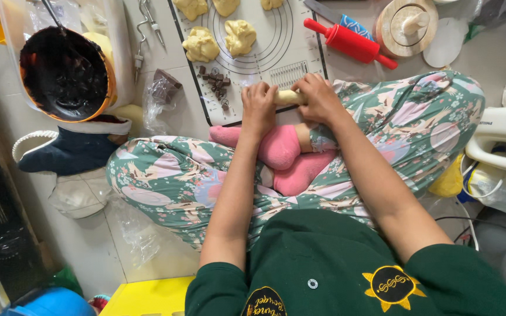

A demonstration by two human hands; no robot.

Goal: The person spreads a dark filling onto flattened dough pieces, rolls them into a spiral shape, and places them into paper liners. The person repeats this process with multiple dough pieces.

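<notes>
I sit cross-legged on the floor in green patterned trousers and pink socks (282,146). My left hand (258,105) and my right hand (318,96) both press on a short roll of pale yellow dough (289,97) at the near edge of a white baking mat (276,58). The roll lies between the two hands and its ends are hidden under my fingers. Small dark chocolate pieces (216,82) lie on the mat just left of my left hand. Two rough dough lumps (200,45) (240,36) rest farther back on the mat, more beyond them.
A red rolling pin (349,42) and a round wooden press (406,26) lie behind the mat at right. A bowl coated in dark chocolate (65,73) stands at left, metal mixer hooks (147,26) and a bag of chocolate (162,90) beside it. A white appliance (502,137) is at right.
</notes>
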